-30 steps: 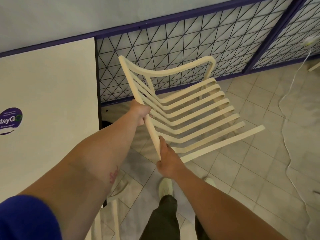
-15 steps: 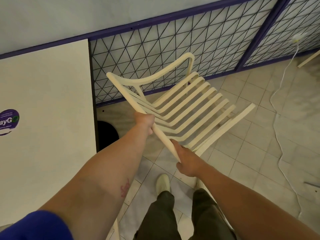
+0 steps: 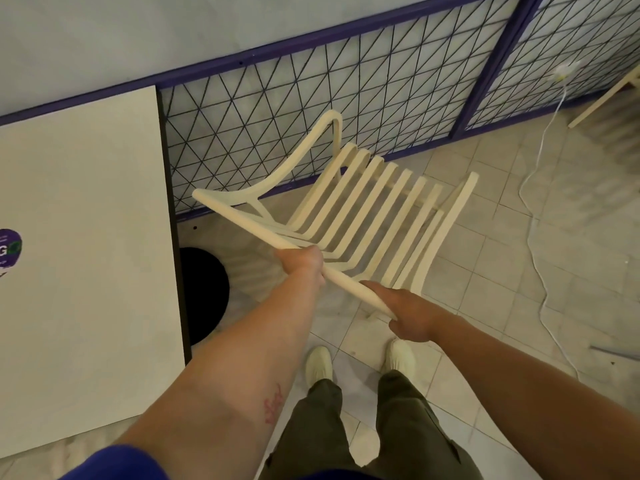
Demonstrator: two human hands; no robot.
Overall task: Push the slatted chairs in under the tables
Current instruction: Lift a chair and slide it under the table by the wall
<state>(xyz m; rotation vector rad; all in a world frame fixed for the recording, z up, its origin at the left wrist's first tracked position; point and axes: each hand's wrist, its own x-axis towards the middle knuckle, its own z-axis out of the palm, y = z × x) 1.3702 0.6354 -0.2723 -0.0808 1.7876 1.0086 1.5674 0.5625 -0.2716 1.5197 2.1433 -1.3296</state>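
The slatted chair (image 3: pixel 363 209), cream in colour, stood to the right of the bench (image 3: pixel 86 271), on the tiled floor (image 3: pixel 519 271) in front of the wire-mesh panel (image 3: pixel 277 109). It was not under the bench; a strip of floor lay between the chair and the bench's dark edge. The chair's back rail (image 3: pixel 242 223) ran diagonally across the view, its far end toward the bench and its near end toward the person.

The left hand (image 3: pixel 304 263) gripped that rail about midway, fingers clenched round it. The right hand (image 3: pixel 410 317) held the rail's near end, fingers wrapped round it. Whether the chair's legs met the floor could not be determined.

A round black base (image 3: pixel 204 292) showed on the floor beside the bench edge. A purple sticker (image 3: pixel 10 249) sat on the bench top at the left margin. A white cable (image 3: pixel 540 271) trailed over the tiles to the right, apart from the chair. The person's pale shoes (image 3: pixel 318 363) stood just behind the chair.
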